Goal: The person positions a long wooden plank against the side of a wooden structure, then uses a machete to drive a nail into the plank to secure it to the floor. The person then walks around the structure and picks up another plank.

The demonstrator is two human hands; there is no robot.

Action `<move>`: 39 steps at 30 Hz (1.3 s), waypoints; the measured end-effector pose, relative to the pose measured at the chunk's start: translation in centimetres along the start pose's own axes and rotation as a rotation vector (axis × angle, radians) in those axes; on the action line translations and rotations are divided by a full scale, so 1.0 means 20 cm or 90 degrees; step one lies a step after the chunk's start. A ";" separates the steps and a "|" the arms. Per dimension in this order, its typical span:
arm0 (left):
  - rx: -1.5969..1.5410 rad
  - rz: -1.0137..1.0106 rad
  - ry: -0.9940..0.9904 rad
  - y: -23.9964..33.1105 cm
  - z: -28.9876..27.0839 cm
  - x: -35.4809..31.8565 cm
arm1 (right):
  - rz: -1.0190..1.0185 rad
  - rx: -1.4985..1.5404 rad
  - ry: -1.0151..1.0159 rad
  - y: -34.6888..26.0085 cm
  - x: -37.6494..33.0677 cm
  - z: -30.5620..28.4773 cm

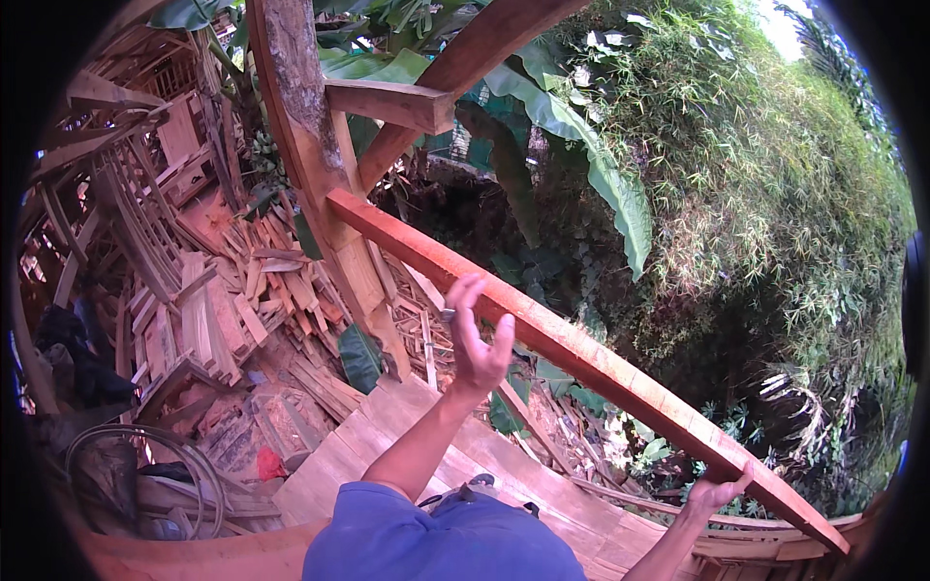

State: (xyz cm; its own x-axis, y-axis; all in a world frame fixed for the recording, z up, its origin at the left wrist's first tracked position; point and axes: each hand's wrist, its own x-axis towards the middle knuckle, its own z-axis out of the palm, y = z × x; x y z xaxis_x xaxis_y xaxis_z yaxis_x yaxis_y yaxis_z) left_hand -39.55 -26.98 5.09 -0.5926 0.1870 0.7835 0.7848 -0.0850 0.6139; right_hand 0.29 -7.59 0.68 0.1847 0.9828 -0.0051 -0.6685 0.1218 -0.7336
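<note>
Right hand (715, 494) is closed on the lower edge of a long reddish wooden beam (581, 346), close to its lower right end, with a digit up against the near side; far-side fingers are hidden. Left hand (480, 351) is raised at the beam's upper half, fingers spread and loosely bent, thumb apart, pinching nothing; fingertips overlap the beam's edge in view, can't tell if they touch. A ring-like band (448, 315) shows on one left finger. Beam slants across the middle, upper left to lower right, squared, one long face lit. Its upper end lies at an upright wooden post (300, 107); can't tell if it is joined. Above that end, a short timber (387, 102) sticks out from the post, and a curved-looking brace (484, 48) rises to the right. Below the beam: plank flooring (373, 426), in front of the wearer's blue shirt (417, 537). Left side: heap of wood offcuts (281, 276), longer boards (199, 320) beside it, a small red item (270, 464), a coiled hose or cable at lower left. Beyond the beam, big green leaf (591, 150) hangs down, dense leafy growth (746, 194) fills the right.
</note>
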 end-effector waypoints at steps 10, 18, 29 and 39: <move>-0.476 0.451 -0.660 1.31 0.78 -0.36 | 0.102 0.124 -0.037 0.02 0.05 -0.09; -0.135 0.671 -0.905 2.03 1.43 -0.79 | -0.010 0.077 -0.026 0.33 0.21 -0.02; -0.040 0.444 -1.095 2.32 2.00 -1.12 | -0.185 -0.241 -0.032 0.43 0.17 0.00; 0.017 0.386 -1.058 2.42 1.98 -1.07 | 0.063 -0.375 -0.363 -0.24 0.34 -0.75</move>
State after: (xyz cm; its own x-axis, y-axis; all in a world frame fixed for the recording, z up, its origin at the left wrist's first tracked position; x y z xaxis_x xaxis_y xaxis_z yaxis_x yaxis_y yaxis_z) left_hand 18.19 3.69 14.24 0.5353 0.8434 -0.0471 0.8160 -0.5019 0.2868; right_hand 15.64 -3.66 -6.07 -0.3556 0.9239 0.1415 -0.1458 0.0948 -0.9848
